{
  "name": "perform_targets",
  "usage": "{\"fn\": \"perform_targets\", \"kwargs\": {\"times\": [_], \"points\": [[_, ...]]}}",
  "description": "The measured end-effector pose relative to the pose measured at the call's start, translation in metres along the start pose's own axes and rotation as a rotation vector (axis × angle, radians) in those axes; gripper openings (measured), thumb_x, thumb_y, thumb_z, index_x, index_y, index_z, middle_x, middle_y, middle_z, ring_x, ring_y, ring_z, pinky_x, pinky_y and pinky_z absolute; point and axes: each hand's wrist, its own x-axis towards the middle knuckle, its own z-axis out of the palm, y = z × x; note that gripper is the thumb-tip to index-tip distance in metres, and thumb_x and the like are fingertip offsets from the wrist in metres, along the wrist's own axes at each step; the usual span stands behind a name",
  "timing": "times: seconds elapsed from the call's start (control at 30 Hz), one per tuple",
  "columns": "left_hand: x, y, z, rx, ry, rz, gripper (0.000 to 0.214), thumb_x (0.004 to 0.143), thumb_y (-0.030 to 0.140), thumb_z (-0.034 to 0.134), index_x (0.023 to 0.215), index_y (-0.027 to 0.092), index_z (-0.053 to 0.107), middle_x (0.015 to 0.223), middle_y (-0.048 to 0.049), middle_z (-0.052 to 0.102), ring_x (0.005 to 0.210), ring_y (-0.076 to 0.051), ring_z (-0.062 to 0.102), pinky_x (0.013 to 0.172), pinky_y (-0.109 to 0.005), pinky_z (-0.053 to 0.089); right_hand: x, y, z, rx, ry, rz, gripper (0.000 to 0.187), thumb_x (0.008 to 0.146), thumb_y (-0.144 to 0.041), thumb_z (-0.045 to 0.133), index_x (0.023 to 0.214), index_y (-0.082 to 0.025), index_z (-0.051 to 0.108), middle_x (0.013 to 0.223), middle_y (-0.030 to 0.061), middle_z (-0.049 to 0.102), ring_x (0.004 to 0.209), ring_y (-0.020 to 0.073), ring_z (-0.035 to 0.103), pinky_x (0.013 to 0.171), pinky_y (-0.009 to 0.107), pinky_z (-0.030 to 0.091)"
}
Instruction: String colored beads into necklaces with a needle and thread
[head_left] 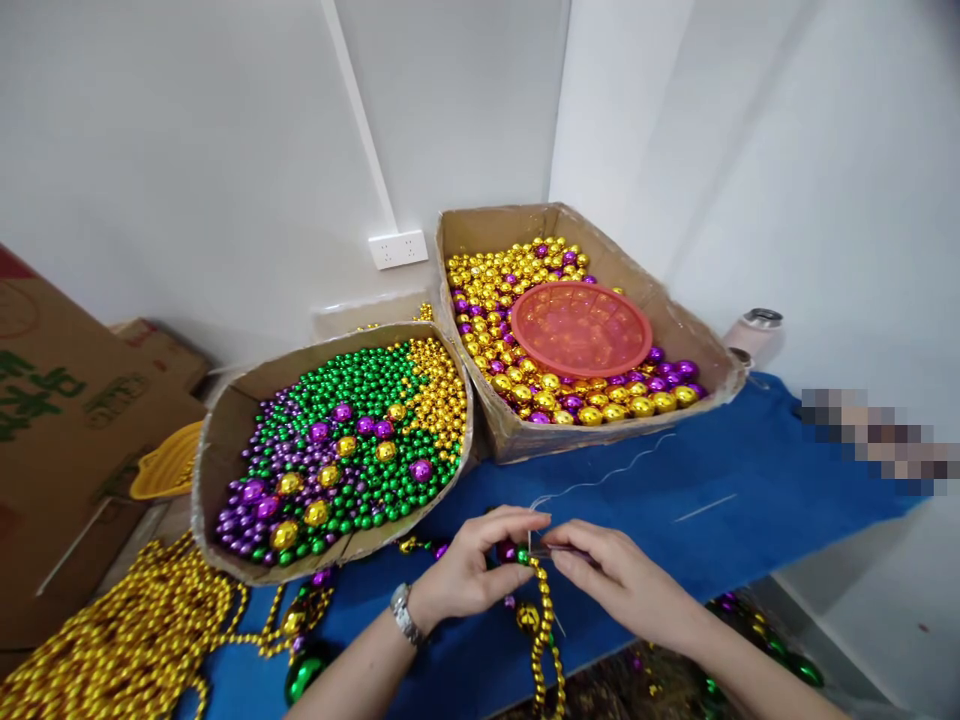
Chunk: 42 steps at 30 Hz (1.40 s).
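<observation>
Near the blue cloth's front edge, my left hand [480,562], with a watch [406,614] on the wrist, pinches a bead garland by its purple and green beads [517,553]. Gold beads [544,610] hang in a loop below, beside a larger gold ball [528,617]. My right hand [626,572] is closed around a thin dark tool [564,549], its tip at the beads by my left fingers; the fingers hide most of it, so its kind is unclear. A white thread [600,480] trails from between the hands over the blue cloth [720,450].
A cardboard box [202,490] of small green, purple and gold beads stands at left. Behind it, another box [517,440] holds larger beads and a red plastic basket [581,330]. Gold bead strands [112,640] lie front left. A pink bottle [754,335] stands by the right wall.
</observation>
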Motion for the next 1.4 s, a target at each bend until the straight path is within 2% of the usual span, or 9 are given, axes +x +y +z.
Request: {"fn": "perform_targets", "kwargs": {"times": [0.27, 0.4, 0.53, 0.67, 0.83, 1.0, 1.17, 1.23, 1.4], "points": [[0.0, -0.005, 0.0, -0.006, -0.013, 0.013, 0.048, 0.08, 0.019, 0.063, 0.127, 0.023, 0.055, 0.114, -0.0104, 0.059, 0.092, -0.019, 0.059, 0.085, -0.034, 0.047, -0.007, 0.007, 0.0, -0.044, 0.046, -0.007, 0.03, 0.095, -0.04, 0.04, 0.103, -0.023, 0.064, 0.093, 0.0024, 0.067, 0.085, 0.0166, 0.062, 0.074, 0.026, 0.047], [-0.001, -0.012, -0.002, -0.053, 0.043, 0.022, 0.051, 0.08, 0.022, 0.064, 0.129, 0.023, 0.051, 0.097, -0.0076, 0.062, 0.094, -0.021, 0.059, 0.091, -0.039, 0.044, -0.021, 0.076, -0.014, -0.441, 0.304, 0.062, 0.035, 0.095, -0.043, 0.036, 0.11, -0.026, 0.062, 0.097, 0.0036, 0.067, 0.087, 0.0174, 0.064, 0.075, 0.027, 0.05], [-0.003, -0.017, -0.004, -0.157, 0.082, -0.031, 0.06, 0.08, 0.022, 0.066, 0.135, 0.024, 0.043, 0.101, -0.0077, 0.064, 0.095, -0.021, 0.06, 0.097, -0.042, 0.04, -0.041, 0.15, -0.026, -0.626, 0.485, 0.23, 0.042, 0.092, -0.042, 0.033, 0.099, -0.019, 0.067, 0.085, 0.0127, 0.065, 0.08, 0.0261, 0.063, 0.071, 0.04, 0.051], [-0.003, -0.02, -0.004, -0.264, 0.094, -0.069, 0.065, 0.079, 0.022, 0.067, 0.137, 0.022, 0.038, 0.093, -0.0059, 0.065, 0.093, -0.02, 0.061, 0.096, -0.041, 0.04, -0.052, 0.17, -0.017, -0.706, 0.485, 0.214, 0.035, 0.092, -0.036, 0.037, 0.11, -0.022, 0.064, 0.099, 0.0139, 0.065, 0.092, 0.0272, 0.06, 0.078, 0.043, 0.048], [-0.002, -0.022, -0.003, -0.337, 0.105, -0.078, 0.067, 0.077, 0.02, 0.069, 0.137, 0.023, 0.04, 0.093, -0.0063, 0.065, 0.092, -0.02, 0.061, 0.091, -0.038, 0.043, -0.049, 0.158, 0.007, -0.648, 0.275, 0.054, 0.025, 0.088, -0.037, 0.05, 0.106, -0.026, 0.064, 0.1, 0.0078, 0.066, 0.093, 0.023, 0.061, 0.081, 0.036, 0.049], [0.0, -0.021, -0.001, -0.393, 0.109, -0.072, 0.069, 0.074, 0.019, 0.072, 0.136, 0.023, 0.042, 0.095, -0.0072, 0.066, 0.09, -0.021, 0.062, 0.091, -0.039, 0.043, -0.039, 0.138, 0.018, -0.54, 0.228, 0.04, 0.02, 0.092, -0.031, 0.042, 0.098, -0.022, 0.058, 0.093, 0.0092, 0.064, 0.085, 0.0217, 0.063, 0.074, 0.035, 0.05], [0.002, -0.016, 0.001, -0.411, 0.092, -0.086, 0.07, 0.072, 0.019, 0.074, 0.135, 0.024, 0.044, 0.09, -0.0056, 0.066, 0.089, -0.021, 0.063, 0.089, -0.038, 0.045, -0.023, 0.071, 0.003, -0.271, 0.123, 0.036, 0.021, 0.097, -0.034, 0.033, 0.11, -0.024, 0.046, 0.079, -0.0015, 0.062, 0.068, 0.0132, 0.061, 0.064, 0.024, 0.049], [0.002, -0.014, 0.001, -0.419, 0.082, -0.085, 0.07, 0.072, 0.018, 0.074, 0.134, 0.025, 0.044, 0.093, -0.0063, 0.065, 0.088, -0.02, 0.063, 0.085, -0.036, 0.047, -0.013, 0.041, -0.005, -0.143, 0.068, 0.008, 0.022, 0.095, -0.036, 0.038, 0.11, -0.024, 0.048, 0.09, 0.0008, 0.063, 0.079, 0.0149, 0.061, 0.072, 0.026, 0.047], [0.001, -0.013, 0.002, -0.427, 0.059, -0.072, 0.071, 0.072, 0.016, 0.074, 0.135, 0.026, 0.044, 0.093, -0.0064, 0.065, 0.087, -0.019, 0.062, 0.08, -0.032, 0.048, 0.013, 0.002, -0.01, -0.229, 0.044, -0.104, 0.023, 0.094, -0.032, 0.038, 0.081, -0.022, 0.055, 0.082, 0.002, 0.061, 0.082, 0.0176, 0.056, 0.072, 0.029, 0.042]]}}
